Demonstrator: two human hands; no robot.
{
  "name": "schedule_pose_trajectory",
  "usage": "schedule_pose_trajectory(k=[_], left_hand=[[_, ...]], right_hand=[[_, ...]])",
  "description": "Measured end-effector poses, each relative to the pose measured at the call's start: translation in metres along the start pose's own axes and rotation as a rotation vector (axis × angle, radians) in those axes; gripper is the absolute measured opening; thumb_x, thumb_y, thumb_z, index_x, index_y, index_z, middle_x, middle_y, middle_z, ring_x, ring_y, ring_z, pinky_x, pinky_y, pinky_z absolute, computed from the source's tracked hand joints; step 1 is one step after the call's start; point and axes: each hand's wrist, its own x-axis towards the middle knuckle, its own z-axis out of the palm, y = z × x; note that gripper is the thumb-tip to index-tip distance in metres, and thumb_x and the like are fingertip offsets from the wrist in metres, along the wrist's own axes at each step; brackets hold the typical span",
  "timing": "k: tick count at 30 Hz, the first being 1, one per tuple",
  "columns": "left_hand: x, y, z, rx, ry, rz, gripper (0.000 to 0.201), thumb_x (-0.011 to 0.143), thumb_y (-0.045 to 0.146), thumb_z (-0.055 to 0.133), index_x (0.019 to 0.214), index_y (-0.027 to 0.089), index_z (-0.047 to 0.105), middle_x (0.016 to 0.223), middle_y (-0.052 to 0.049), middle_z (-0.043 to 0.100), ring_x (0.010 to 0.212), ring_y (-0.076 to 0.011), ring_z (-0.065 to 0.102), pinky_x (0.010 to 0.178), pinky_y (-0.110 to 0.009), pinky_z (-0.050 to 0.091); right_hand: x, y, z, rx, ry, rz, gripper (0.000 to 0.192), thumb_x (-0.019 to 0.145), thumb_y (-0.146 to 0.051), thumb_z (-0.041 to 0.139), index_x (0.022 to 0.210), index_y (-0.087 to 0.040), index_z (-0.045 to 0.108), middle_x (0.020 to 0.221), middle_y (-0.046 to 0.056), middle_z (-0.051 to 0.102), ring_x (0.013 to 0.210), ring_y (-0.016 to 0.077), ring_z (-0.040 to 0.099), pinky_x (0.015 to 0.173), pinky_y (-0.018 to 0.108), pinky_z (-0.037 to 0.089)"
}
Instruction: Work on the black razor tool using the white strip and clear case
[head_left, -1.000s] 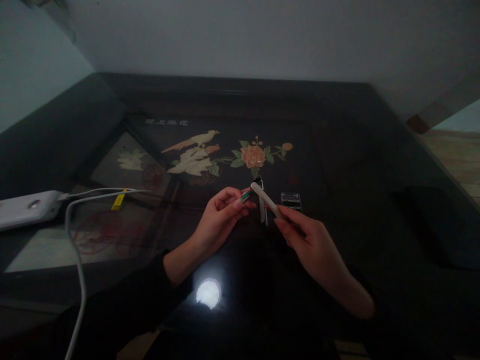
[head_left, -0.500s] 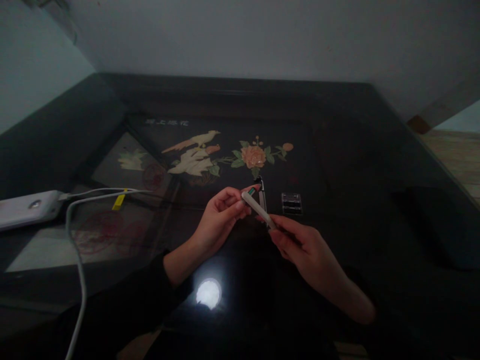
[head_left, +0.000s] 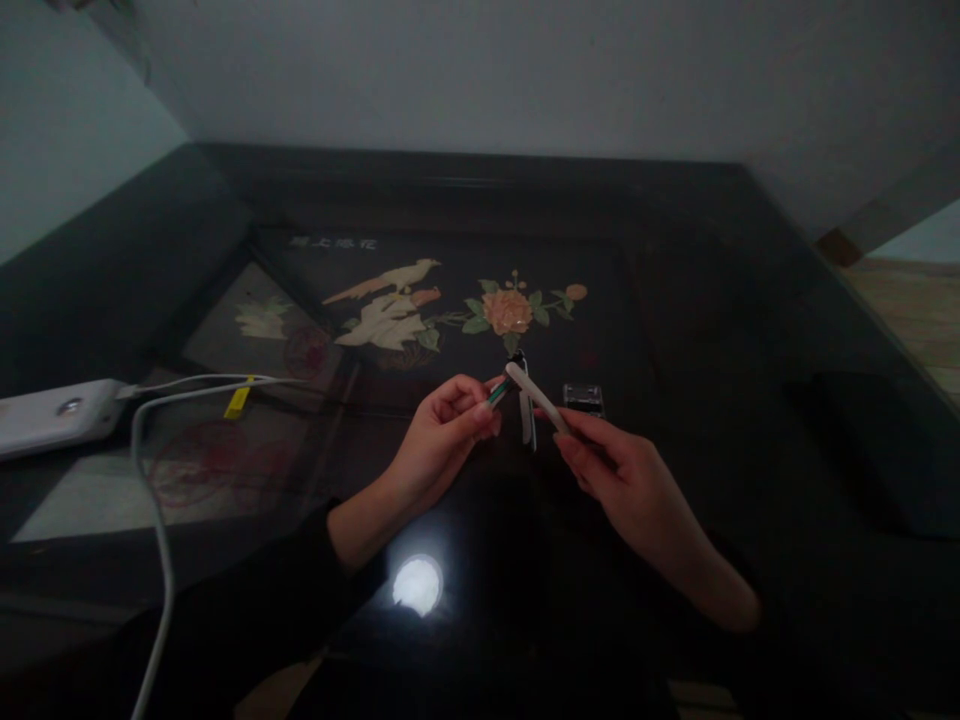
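Pinching with both hands above our dark glass table [head_left: 712,300].
Our right hand [head_left: 611,465] grips a slim white stick [head_left: 536,397]; our left hand [head_left: 442,440] closes on a small green-tipped piece [head_left: 496,392] just beside its far end.

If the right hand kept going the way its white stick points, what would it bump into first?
The right hand aims its white stick up-left. Its tip almost meets the small green-tipped piece in the left hand, so probably that, though depth is unclear.

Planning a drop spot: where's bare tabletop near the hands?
Free: dark glass right of the clear case, up to the black slab; also the far table strip beyond the flower inlay. Crowded: centre, where left hand and right hand meet, and left, by charger and cable.
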Motion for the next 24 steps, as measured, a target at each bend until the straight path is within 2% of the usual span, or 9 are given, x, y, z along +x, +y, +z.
schedule_pose_trajectory(k=[6,10,13,16,20,24], left_hand=[[0.001,-0.001,0.0,-0.012,-0.004,0.009,0.032,0.063,0.03,0.089,0.07,0.016,0.061,0.061,0.002,0.062,0.058,-0.0073,0.055,0.058,-0.017,0.041],[0.001,0.002,0.001,-0.026,0.013,-0.002,0.033,0.062,0.026,0.09,0.07,0.015,0.06,0.087,-0.003,0.073,0.058,-0.005,0.054,0.06,-0.018,0.044],[0.001,0.002,0.001,-0.013,0.024,0.004,0.034,0.062,0.026,0.09,0.069,0.015,0.059,0.101,-0.006,0.074,0.057,-0.0044,0.052,0.06,-0.019,0.045],[0.001,0.002,0.001,-0.008,0.023,0.005,0.034,0.062,0.027,0.09,0.07,0.015,0.059,0.1,-0.006,0.074,0.056,-0.0047,0.051,0.059,-0.019,0.045],[0.0,0.002,0.001,-0.022,0.026,-0.006,0.034,0.061,0.025,0.09,0.067,0.015,0.058,0.093,-0.004,0.074,0.054,-0.0037,0.051,0.058,-0.018,0.043],[0.0,0.002,0.001,-0.017,0.025,-0.006,0.036,0.061,0.029,0.091,0.068,0.015,0.058,0.068,0.001,0.066,0.052,-0.0045,0.049,0.057,-0.018,0.04]], right_hand=[[-0.002,-0.003,0.003,0.017,-0.035,-0.011,0.037,0.093,-0.031,0.051,0.118,-0.012,0.071,0.062,0.002,0.059,0.057,0.0147,0.054,0.049,0.025,0.042],[-0.004,-0.009,0.005,0.059,-0.119,-0.001,0.037,0.094,-0.031,0.051,0.117,-0.012,0.071,0.057,-0.001,0.051,0.054,0.0135,0.049,0.05,0.024,0.04],[-0.006,-0.011,0.005,0.106,-0.183,0.006,0.036,0.094,-0.032,0.052,0.117,-0.013,0.071,0.055,-0.003,0.047,0.053,0.0127,0.046,0.05,0.024,0.039],[-0.007,-0.01,0.005,0.135,-0.197,0.014,0.035,0.094,-0.034,0.052,0.118,-0.015,0.071,0.054,-0.003,0.047,0.054,0.0129,0.047,0.052,0.024,0.04],[-0.006,-0.009,0.005,0.099,-0.151,0.016,0.035,0.094,-0.034,0.052,0.116,-0.015,0.072,0.057,-0.001,0.052,0.057,0.014,0.051,0.052,0.024,0.041],[-0.004,-0.006,0.003,0.036,-0.07,0.026,0.036,0.094,-0.032,0.052,0.117,-0.013,0.071,0.062,0.002,0.059,0.059,0.0149,0.055,0.05,0.024,0.041]])
